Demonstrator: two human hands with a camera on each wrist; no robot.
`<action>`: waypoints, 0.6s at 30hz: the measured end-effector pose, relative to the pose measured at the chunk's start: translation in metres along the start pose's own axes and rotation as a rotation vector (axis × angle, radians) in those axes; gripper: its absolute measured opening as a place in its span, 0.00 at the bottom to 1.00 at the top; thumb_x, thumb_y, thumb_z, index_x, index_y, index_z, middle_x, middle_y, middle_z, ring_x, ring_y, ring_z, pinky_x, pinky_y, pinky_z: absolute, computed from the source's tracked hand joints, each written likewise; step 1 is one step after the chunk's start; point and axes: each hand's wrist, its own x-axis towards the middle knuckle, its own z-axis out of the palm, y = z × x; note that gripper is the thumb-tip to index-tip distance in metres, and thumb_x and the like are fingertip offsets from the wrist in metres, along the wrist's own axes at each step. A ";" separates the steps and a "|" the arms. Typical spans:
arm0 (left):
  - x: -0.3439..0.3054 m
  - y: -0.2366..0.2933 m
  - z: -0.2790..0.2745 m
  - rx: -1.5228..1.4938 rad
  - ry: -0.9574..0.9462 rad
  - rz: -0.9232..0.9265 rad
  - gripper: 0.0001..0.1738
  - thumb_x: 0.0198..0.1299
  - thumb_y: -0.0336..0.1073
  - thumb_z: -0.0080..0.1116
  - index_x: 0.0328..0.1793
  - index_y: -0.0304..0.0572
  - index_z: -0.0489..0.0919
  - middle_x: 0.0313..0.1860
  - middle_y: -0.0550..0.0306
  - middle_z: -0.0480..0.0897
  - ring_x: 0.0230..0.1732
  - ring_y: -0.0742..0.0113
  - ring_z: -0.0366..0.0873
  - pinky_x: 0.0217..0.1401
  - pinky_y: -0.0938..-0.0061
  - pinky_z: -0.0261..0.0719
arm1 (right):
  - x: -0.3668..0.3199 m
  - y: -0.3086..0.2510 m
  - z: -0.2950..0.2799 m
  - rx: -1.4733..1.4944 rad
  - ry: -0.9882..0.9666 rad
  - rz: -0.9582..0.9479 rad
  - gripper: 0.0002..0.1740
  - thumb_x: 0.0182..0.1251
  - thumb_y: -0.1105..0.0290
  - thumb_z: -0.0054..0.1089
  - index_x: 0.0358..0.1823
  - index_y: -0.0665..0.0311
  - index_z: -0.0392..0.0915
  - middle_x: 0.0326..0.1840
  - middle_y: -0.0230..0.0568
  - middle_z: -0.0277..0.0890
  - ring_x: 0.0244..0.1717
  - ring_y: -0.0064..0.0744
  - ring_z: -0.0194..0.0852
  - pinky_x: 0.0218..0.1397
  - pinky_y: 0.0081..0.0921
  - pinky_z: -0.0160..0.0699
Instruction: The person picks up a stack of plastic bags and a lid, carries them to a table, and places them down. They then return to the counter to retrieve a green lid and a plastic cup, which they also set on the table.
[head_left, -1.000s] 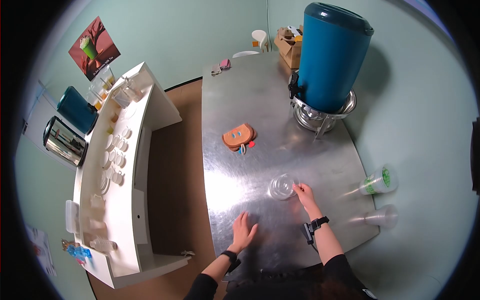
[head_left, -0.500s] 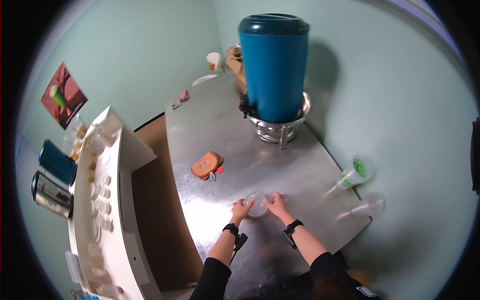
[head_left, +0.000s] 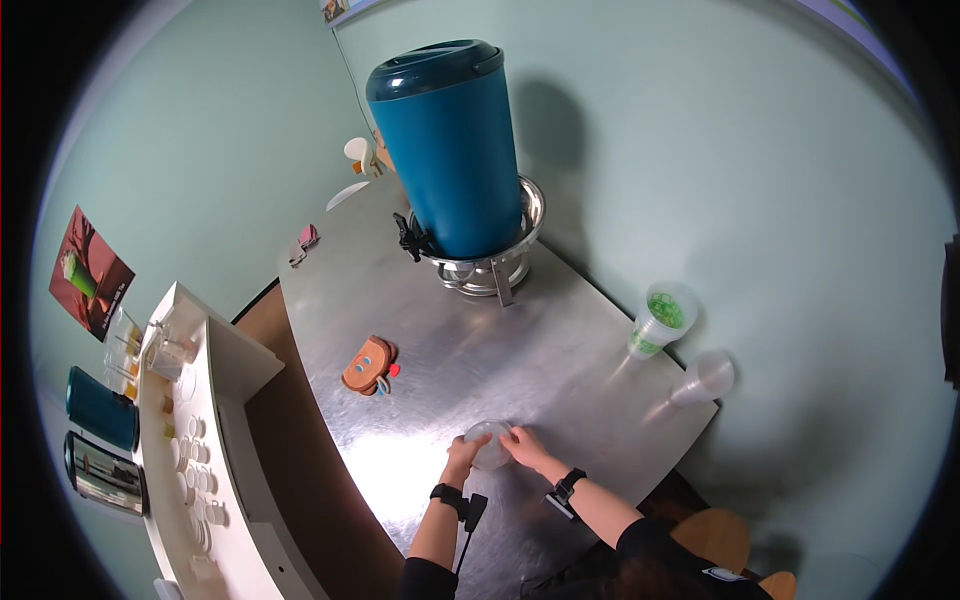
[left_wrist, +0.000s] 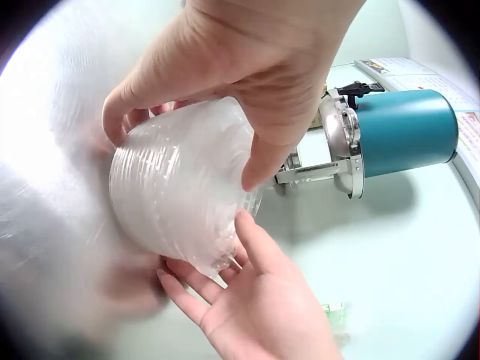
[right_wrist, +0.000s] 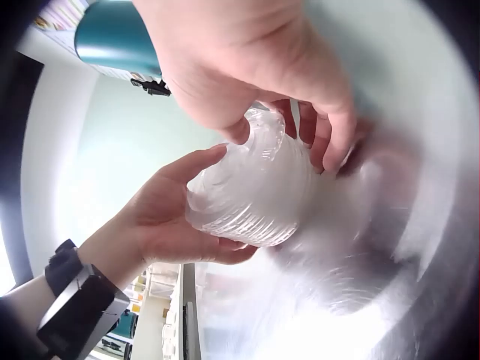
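A stack of clear, ridged plastic lids (left_wrist: 172, 180), seemingly in a thin clear wrapping, is between my two hands over the steel table (head_left: 430, 340). My left hand (head_left: 463, 457) grips it from the left, with thumb and fingers curled around its side. From the opposite side my right hand (head_left: 524, 447) holds it, the thumb (right_wrist: 238, 131) on the crumpled end and the fingers around the edge. In the right wrist view the stack (right_wrist: 255, 187) tilts, its crumpled end toward the right thumb.
Beyond the hands lies a brown pouch (head_left: 369, 365) with a face. A tall blue dispenser (head_left: 450, 160) rises from a metal stand (head_left: 500, 275) farther back. Along the wall side are a green-printed cup stack (head_left: 648, 335) and a plain clear one (head_left: 703, 380). A white counter (head_left: 228, 365) is at left.
My left hand, earlier flat on the table, has come over to the stack, and both hands now grip it. The head view has swung to the right.
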 end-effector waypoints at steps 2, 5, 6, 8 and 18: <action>-0.013 -0.001 0.003 0.029 -0.011 -0.011 0.46 0.34 0.55 0.68 0.54 0.24 0.68 0.43 0.40 0.76 0.38 0.59 0.78 0.30 0.73 0.77 | -0.011 0.004 0.000 -0.014 0.039 -0.009 0.22 0.58 0.56 0.54 0.35 0.74 0.72 0.29 0.51 0.75 0.31 0.37 0.74 0.33 0.31 0.71; -0.053 0.020 0.008 0.070 -0.066 -0.019 0.46 0.35 0.54 0.69 0.53 0.22 0.67 0.41 0.40 0.76 0.36 0.60 0.78 0.29 0.73 0.77 | -0.029 -0.004 -0.013 -0.045 -0.023 0.015 0.23 0.58 0.54 0.53 0.33 0.73 0.71 0.29 0.52 0.75 0.31 0.41 0.74 0.33 0.33 0.70; -0.062 0.021 0.010 0.049 -0.076 -0.018 0.47 0.35 0.54 0.69 0.53 0.21 0.66 0.41 0.40 0.76 0.35 0.60 0.78 0.28 0.73 0.77 | -0.038 -0.011 -0.019 -0.054 -0.048 0.052 0.23 0.58 0.53 0.52 0.32 0.72 0.71 0.30 0.53 0.75 0.31 0.44 0.74 0.33 0.34 0.70; -0.075 0.015 0.012 0.030 -0.092 -0.027 0.34 0.44 0.46 0.66 0.51 0.25 0.69 0.40 0.48 0.77 0.37 0.62 0.78 0.35 0.70 0.78 | -0.049 -0.009 -0.020 -0.049 -0.055 0.045 0.24 0.59 0.53 0.52 0.32 0.72 0.71 0.30 0.53 0.75 0.31 0.42 0.74 0.33 0.34 0.70; -0.121 -0.033 -0.012 -0.708 -0.297 -0.056 0.25 0.54 0.39 0.57 0.55 0.33 0.67 0.43 0.53 0.77 0.41 0.62 0.77 0.42 0.67 0.77 | -0.059 -0.010 -0.090 0.206 0.160 0.133 0.36 0.55 0.49 0.55 0.52 0.76 0.61 0.48 0.59 0.68 0.47 0.44 0.69 0.47 0.32 0.68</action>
